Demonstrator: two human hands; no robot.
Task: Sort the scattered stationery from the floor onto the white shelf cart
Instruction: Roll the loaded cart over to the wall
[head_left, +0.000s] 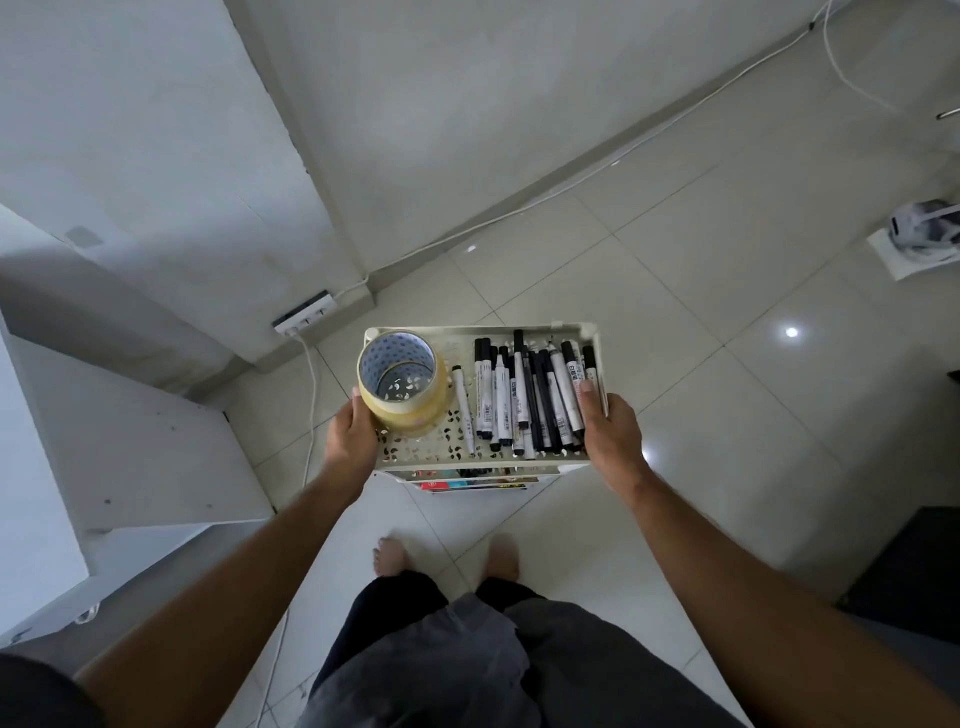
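The white shelf cart (441, 460) stands on the tiled floor in front of my feet. Its perforated top tray holds a stack of yellowish tape rolls (402, 384) at the left and several black-and-white markers (530, 400) lying side by side at the right. My left hand (350, 434) grips the tray's left edge, right beside the tape stack. My right hand (610, 434) grips the tray's right edge, thumb lying on top over the markers. A lower shelf with colourful items (467, 486) peeks out under the tray's near edge.
A white power strip (304, 314) with a cable lies by the wall corner behind the cart. White furniture panels (140, 447) stand to the left. A small white device on paper (922, 234) sits far right, a dark object (904, 566) near right.
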